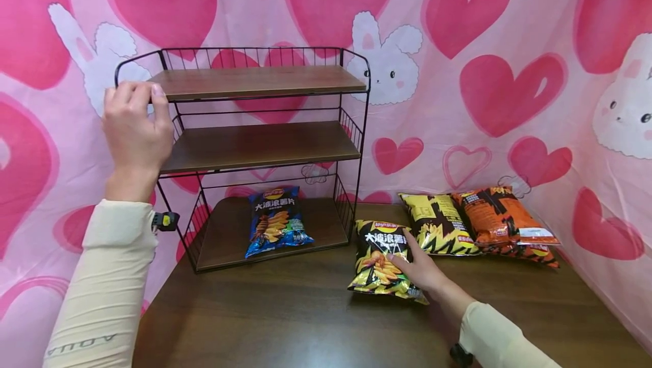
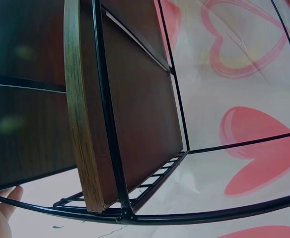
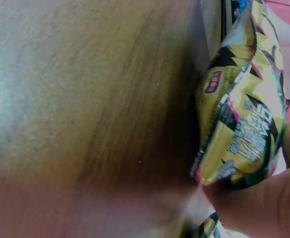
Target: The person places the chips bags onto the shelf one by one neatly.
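My left hand [image 1: 134, 130] grips the upper left front corner of a three-tier storage rack [image 1: 265, 144] with brown boards and a black wire frame. In the left wrist view, its fingers [image 2: 5, 210] curl by the black rod [image 2: 60, 210]. To the right of the rack, my right hand [image 1: 423, 269] holds a black and yellow bag of potato chips [image 1: 379, 255] by its right side, thumb across the front. The bag is tilted with its printed front toward me, just above the tabletop. A blue chip bag [image 1: 277, 221] leans back on the rack's bottom board.
At the back right of the wooden table [image 1: 285, 311] lie another yellow and black chip bag [image 1: 440, 223] and orange chip bags [image 1: 501, 215], partly overlapping. A pink cloth [image 1: 407, 153] with hearts and rabbits hangs close behind the rack.
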Available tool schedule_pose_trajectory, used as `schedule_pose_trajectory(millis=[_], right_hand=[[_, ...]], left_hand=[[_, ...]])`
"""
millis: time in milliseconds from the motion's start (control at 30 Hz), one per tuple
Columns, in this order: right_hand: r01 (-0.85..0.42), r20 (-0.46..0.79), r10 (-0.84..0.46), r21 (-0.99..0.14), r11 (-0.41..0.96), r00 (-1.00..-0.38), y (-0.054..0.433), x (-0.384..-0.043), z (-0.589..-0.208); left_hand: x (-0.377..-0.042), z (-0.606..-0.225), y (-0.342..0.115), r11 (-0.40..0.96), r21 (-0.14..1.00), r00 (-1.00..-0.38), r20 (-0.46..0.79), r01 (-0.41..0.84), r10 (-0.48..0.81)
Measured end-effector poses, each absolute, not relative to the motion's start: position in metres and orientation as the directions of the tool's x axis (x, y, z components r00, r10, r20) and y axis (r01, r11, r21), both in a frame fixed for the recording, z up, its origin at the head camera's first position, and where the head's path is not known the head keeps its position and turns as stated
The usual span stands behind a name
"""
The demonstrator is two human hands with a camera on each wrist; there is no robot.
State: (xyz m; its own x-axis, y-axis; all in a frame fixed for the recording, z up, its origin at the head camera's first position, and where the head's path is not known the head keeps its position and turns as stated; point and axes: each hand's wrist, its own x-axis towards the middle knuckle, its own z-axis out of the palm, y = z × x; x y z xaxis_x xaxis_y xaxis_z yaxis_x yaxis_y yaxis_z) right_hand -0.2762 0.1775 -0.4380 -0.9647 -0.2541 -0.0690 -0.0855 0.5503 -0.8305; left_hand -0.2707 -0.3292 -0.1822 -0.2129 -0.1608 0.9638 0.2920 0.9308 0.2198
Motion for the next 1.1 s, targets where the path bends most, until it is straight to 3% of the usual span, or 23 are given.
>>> schedule_pose_trajectory(millis=[567,900,1100], right_hand=[[-0.145,0.034,-0.218,-0.842,0.519,-0.975,0.181,-0.273,-0.427],[-0.255,0.170,-0.193,-0.736,0.627,-0.966,0.189,-0.265,-0.402],[-0.230,0.185,-0.138,-0.725,0.649,-0.973,0.191,-0.263,-0.389]], left_hand=[[-0.272,-0.182,-0.328,0.926,0.250,-0.224,0.956,0.282,-0.189],[-0.272,-0.181,-0.328,0.925,0.260,-0.231,0.953,0.278,-0.198],[-0.272,-0.182,-0.329,0.925,0.261,-0.231,0.952,0.278,-0.199]])
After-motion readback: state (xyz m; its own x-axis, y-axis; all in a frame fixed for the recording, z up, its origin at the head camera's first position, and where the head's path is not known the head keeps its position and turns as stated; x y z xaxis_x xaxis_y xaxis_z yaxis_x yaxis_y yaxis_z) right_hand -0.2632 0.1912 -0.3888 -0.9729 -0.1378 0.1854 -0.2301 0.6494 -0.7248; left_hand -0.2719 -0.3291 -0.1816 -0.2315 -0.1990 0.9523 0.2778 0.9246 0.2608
